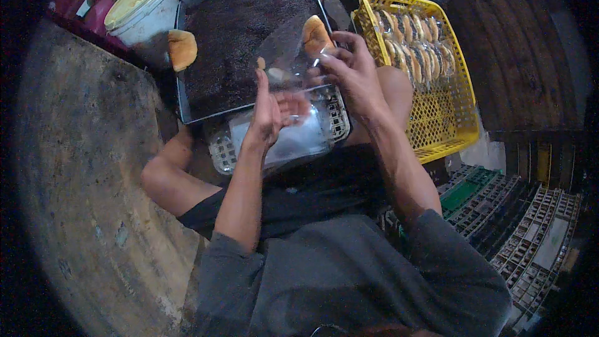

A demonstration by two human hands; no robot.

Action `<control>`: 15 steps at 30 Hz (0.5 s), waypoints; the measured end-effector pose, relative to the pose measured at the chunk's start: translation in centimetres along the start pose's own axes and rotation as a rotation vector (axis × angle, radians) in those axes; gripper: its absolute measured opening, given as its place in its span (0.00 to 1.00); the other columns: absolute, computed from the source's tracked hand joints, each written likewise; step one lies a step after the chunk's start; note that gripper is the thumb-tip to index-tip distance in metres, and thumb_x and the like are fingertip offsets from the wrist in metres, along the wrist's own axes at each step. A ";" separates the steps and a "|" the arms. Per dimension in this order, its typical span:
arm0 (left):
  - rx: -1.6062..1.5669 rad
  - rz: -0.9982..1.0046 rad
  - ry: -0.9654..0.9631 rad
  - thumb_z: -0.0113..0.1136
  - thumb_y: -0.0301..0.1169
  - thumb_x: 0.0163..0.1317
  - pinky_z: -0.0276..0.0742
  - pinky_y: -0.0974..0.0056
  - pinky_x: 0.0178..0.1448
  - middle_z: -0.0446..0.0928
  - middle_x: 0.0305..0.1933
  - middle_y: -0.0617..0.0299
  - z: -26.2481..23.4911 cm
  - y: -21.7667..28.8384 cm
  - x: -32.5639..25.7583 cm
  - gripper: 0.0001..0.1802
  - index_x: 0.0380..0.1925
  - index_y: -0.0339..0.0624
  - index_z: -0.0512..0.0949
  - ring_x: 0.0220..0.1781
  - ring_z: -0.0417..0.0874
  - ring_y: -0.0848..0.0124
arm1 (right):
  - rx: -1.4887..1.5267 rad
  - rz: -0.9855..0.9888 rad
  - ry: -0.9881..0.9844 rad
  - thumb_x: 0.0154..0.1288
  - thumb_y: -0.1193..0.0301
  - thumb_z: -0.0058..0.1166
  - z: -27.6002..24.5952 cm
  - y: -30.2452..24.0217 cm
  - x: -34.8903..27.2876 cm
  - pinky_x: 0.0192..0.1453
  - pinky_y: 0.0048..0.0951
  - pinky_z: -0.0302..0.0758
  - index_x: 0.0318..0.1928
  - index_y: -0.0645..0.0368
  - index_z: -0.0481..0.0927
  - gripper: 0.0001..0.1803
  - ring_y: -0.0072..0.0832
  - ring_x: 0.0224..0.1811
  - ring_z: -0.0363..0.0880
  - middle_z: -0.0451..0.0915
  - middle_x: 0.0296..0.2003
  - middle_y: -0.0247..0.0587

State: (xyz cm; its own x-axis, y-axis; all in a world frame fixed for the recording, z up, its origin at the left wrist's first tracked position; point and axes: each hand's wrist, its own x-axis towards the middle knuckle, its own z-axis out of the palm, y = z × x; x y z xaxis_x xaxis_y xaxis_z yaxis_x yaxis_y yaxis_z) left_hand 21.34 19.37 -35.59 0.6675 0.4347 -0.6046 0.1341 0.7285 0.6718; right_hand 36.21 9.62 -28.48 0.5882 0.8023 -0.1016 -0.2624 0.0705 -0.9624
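1. Bun, golden-crusted, is over the right side of the tray of dark crumbly stuff, right by the right hand's fingertips.
2. Hands are apart, btw. Left one is spread, thumb up; the right's fingers are bent, but can't tell if they're gripping anything.
3. Blurry clear plastic between them.
4. Second bun at the tray's left edge.
5. Yellow crate off to the right, with rows of wrapped buns.
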 end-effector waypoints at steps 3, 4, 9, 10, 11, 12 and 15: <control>0.067 0.088 -0.224 0.28 0.77 0.54 0.77 0.61 0.41 0.80 0.40 0.53 0.3 0.3 2.6 0.52 0.38 0.34 0.76 0.43 0.80 0.68 | 0.138 0.032 0.162 0.66 0.74 0.51 -3.4 3.7 -0.8 0.39 0.31 0.83 0.52 0.65 0.66 0.16 0.33 0.37 0.82 0.76 0.41 0.47; 0.174 0.005 -0.349 0.27 0.77 0.55 0.78 0.60 0.41 0.80 0.41 0.53 0.5 -0.4 2.5 0.52 0.39 0.35 0.76 0.42 0.80 0.68 | 0.184 0.050 0.218 0.67 0.74 0.50 -4.2 4.4 -1.0 0.40 0.32 0.83 0.52 0.64 0.65 0.16 0.34 0.36 0.82 0.76 0.41 0.47; -0.156 0.229 -0.174 0.46 0.55 0.66 0.80 0.59 0.43 0.80 0.42 0.59 2.2 -1.6 4.0 0.27 0.43 0.41 0.75 0.45 0.81 0.65 | 0.143 0.042 0.251 0.70 0.72 0.46 -4.4 3.6 -2.1 0.34 0.33 0.83 0.49 0.65 0.67 0.12 0.36 0.33 0.82 0.76 0.37 0.46; -0.248 0.373 -0.014 0.52 0.50 0.66 0.79 0.60 0.43 0.80 0.42 0.61 1.7 -1.2 5.0 0.21 0.43 0.43 0.75 0.46 0.82 0.65 | 0.091 0.057 0.241 0.70 0.71 0.47 -4.8 3.8 -2.3 0.35 0.31 0.83 0.48 0.64 0.67 0.11 0.34 0.33 0.82 0.76 0.37 0.45; -0.309 0.372 0.048 0.54 0.38 0.67 0.80 0.60 0.41 0.80 0.41 0.60 1.7 0.1 4.4 0.12 0.43 0.42 0.75 0.44 0.82 0.66 | 0.039 0.086 0.229 0.70 0.71 0.47 -4.8 3.6 -2.6 0.36 0.29 0.82 0.46 0.64 0.68 0.10 0.33 0.33 0.82 0.76 0.36 0.43; -0.251 0.370 0.027 0.55 0.39 0.66 0.79 0.63 0.40 0.80 0.40 0.59 1.6 1.0 3.8 0.12 0.40 0.41 0.76 0.42 0.82 0.68 | -0.013 0.106 0.213 0.69 0.71 0.47 -4.8 3.5 -2.7 0.36 0.27 0.81 0.45 0.63 0.68 0.10 0.31 0.34 0.82 0.76 0.35 0.41; -0.079 0.422 0.258 0.60 0.42 0.63 0.78 0.64 0.36 0.80 0.33 0.59 0.1 2.7 4.1 0.15 0.36 0.40 0.77 0.35 0.82 0.70 | -0.214 0.131 0.187 0.70 0.64 0.47 -2.7 2.2 -1.5 0.28 0.22 0.74 0.38 0.63 0.73 0.13 0.22 0.25 0.76 0.75 0.28 0.37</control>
State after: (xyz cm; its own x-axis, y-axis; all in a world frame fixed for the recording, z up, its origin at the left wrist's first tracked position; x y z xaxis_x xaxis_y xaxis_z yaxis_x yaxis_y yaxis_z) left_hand 24.49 23.06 -36.20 0.4475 0.8098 -0.3795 -0.1710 0.4940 0.8525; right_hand 36.83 6.92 -31.13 0.6960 0.6718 -0.2536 -0.1896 -0.1687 -0.9673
